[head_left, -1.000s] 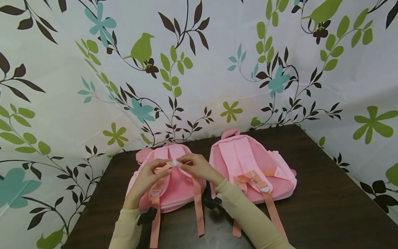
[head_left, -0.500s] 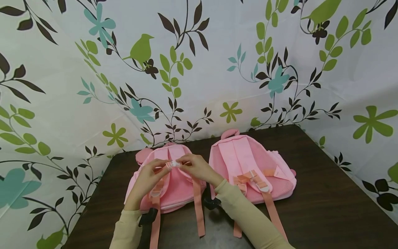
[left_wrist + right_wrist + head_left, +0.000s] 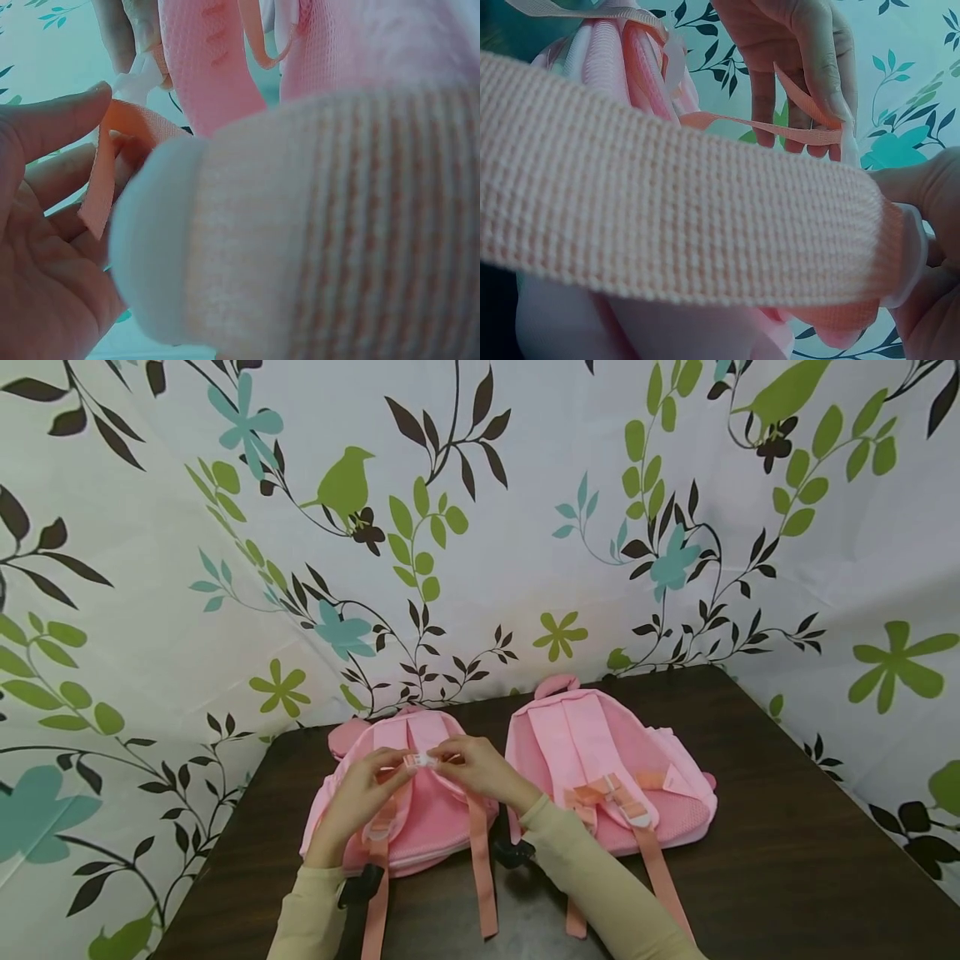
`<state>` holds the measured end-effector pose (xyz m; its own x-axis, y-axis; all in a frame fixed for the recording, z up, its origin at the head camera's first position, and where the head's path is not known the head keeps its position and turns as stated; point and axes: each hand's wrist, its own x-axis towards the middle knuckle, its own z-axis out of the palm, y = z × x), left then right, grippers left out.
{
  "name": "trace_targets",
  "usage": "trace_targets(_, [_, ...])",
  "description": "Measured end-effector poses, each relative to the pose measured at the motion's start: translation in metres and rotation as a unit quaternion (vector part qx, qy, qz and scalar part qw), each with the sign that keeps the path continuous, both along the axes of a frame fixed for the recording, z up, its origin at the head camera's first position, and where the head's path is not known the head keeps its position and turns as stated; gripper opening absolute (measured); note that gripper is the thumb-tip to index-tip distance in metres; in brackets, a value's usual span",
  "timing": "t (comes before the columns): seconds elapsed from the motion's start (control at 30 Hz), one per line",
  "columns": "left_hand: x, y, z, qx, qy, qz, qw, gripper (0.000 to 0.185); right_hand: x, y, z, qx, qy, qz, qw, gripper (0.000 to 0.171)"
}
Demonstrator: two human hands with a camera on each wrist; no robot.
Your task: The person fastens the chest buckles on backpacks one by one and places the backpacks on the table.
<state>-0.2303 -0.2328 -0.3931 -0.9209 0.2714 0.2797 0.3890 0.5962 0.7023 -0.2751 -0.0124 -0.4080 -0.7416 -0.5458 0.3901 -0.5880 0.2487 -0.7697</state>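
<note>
A white plastic buckle (image 3: 422, 761) on orange webbing is held in front of the left pink backpack (image 3: 431, 818). My left hand (image 3: 365, 789) pinches its left end between thumb and fingers. The right hand (image 3: 480, 766) pinches the opposite end. In the left wrist view, the left thumb presses the orange strap (image 3: 139, 120) beside the buckle (image 3: 137, 81), and a loose strap tail hangs over the fingers. A blurred close-up strap (image 3: 682, 202) hides much of the right wrist view. Whether the buckle halves are fully locked is too small to tell.
A second pink backpack (image 3: 577, 735) lies to the right, its orange straps (image 3: 660, 877) trailing toward the front. Both bags rest on a dark wood table (image 3: 795, 827). A patterned white cloth (image 3: 525, 527) hangs behind and at both sides.
The buckle, tilted a second ago, now lies more level between my fingertips. Both hands have stayed in nearly the same place, and the backpacks have hardly moved.
</note>
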Motion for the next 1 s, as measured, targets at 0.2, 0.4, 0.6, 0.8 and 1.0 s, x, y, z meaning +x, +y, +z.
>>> trace_targets(0.2, [0.008,0.010,0.008,0.006,-0.026,-0.004,0.9996,0.033,0.000,0.000,-0.004,0.014,0.031,0.006,0.999,0.025])
trace_targets(0.4, [0.020,0.019,0.025,0.000,-0.029,-0.015,0.9995,0.034,0.000,0.000,-0.005,0.008,0.029,0.002,1.000,0.024])
trace_targets(0.6, [0.017,0.017,0.021,0.004,-0.031,-0.008,0.9995,0.034,0.001,-0.001,-0.005,0.007,0.014,-0.007,1.000,0.025])
trace_targets(0.8, [0.005,0.006,0.001,0.010,-0.036,0.006,0.9993,0.035,0.002,-0.001,-0.004,0.015,0.005,-0.011,1.000,0.026])
trace_targets(1.0, [0.004,0.000,-0.002,0.009,-0.047,0.003,0.9989,0.036,0.002,-0.002,-0.006,0.007,-0.001,0.002,1.000,0.027])
